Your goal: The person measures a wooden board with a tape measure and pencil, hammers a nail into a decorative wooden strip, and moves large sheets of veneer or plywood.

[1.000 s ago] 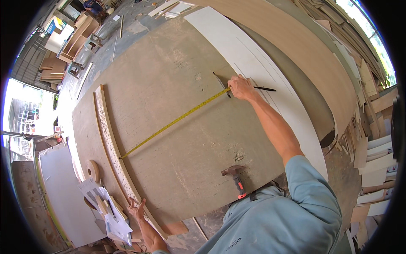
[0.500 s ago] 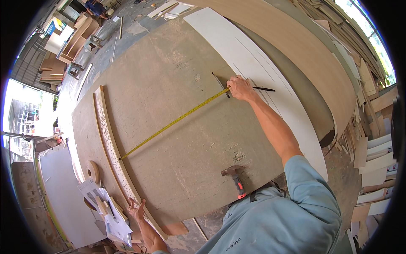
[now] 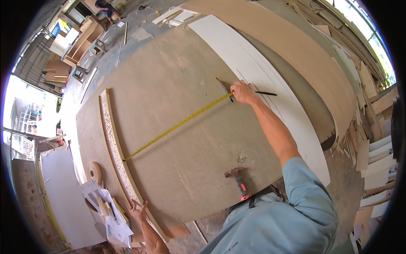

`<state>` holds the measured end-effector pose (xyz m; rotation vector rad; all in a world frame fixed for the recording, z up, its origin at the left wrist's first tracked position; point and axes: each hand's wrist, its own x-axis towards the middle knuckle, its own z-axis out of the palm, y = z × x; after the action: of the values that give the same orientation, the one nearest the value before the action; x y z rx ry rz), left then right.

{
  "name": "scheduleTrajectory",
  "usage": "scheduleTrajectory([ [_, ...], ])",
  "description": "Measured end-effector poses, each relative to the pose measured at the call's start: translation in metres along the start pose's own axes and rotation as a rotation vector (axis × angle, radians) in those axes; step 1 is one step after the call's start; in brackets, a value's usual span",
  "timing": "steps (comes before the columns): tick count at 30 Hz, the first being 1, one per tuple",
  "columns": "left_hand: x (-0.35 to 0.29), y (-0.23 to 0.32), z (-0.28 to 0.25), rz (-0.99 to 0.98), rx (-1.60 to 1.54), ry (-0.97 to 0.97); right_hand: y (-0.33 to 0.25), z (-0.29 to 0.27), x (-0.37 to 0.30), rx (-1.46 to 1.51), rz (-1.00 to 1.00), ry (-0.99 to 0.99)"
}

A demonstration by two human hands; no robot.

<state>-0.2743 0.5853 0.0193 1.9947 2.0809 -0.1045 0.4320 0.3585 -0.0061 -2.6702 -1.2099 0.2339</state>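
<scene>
My right hand (image 3: 244,92) is closed near the white panel, gripping the end of a yellow tape measure (image 3: 179,124); its case is hidden in the fist. A thin black pen or pencil (image 3: 266,93) juts out past that hand's right side. From there the blade stretches across the board to a long, slightly curved speckled strip (image 3: 115,139) with pale edges, where its far end meets the inner edge. My left hand (image 3: 138,210) rests on the strip's near part, fingers spread. Beside the right hand lies a thin dark-edged blade-like tool (image 3: 223,88).
The brown board (image 3: 177,84) bears a hammer (image 3: 239,183) with a red and black handle. At right are a curved white panel (image 3: 270,80) and a curved wooden sheet (image 3: 304,55). A tape roll (image 3: 94,171) and papers (image 3: 116,224) lie left. Another person (image 3: 108,9) is far off.
The whole view has shifted a little, so everything appears slightly lower and to the right. Both hands keep their places on the tape measure and the strip.
</scene>
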Motion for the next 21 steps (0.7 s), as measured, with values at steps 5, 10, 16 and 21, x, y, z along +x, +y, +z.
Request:
scheduleTrajectory([
  [5,-0.001,-0.019,0.012,0.049,0.027,0.126,-0.01,-0.005,-0.005,0.005,-0.005,0.078],
  [10,-0.006,-0.026,0.019,0.049,0.007,0.186,-0.017,-0.02,-0.053,0.011,-0.01,0.149],
  [16,-0.01,-0.024,0.017,0.079,-0.031,0.286,0.0,-0.026,-0.147,0.144,-0.142,-0.086],
  [21,-0.005,-0.033,0.032,0.104,-0.083,0.327,-0.025,-0.012,-0.228,0.313,-0.087,-0.22],
])
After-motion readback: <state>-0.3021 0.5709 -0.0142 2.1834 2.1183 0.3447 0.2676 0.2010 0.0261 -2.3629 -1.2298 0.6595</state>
